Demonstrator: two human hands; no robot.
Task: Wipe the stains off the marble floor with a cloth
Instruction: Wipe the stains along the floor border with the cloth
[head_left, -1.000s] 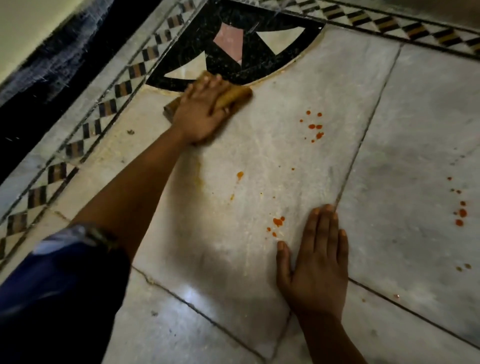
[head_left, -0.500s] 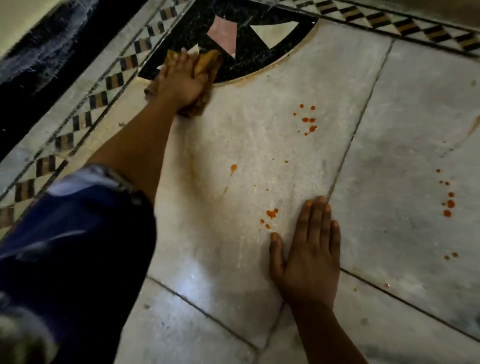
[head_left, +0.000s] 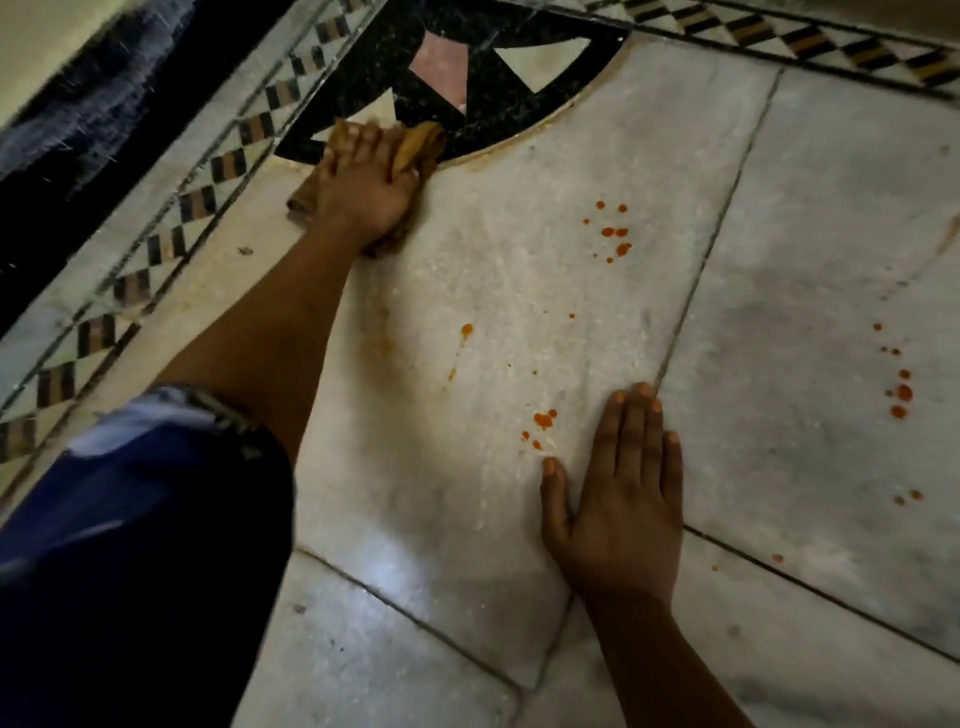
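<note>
Under the left hand (head_left: 363, 187), crumpled tan cloth (head_left: 415, 148)

pale marble floor (head_left: 519, 291) carries orange stains (head_left: 610, 234) at centre and right, a brown cloth (head_left: 415, 148) far left.

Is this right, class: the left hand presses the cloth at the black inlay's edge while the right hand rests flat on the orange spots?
Not quite. In the head view the right hand rests flat on bare marble beside the orange spots, not on them. The left hand does press the cloth there.
</note>
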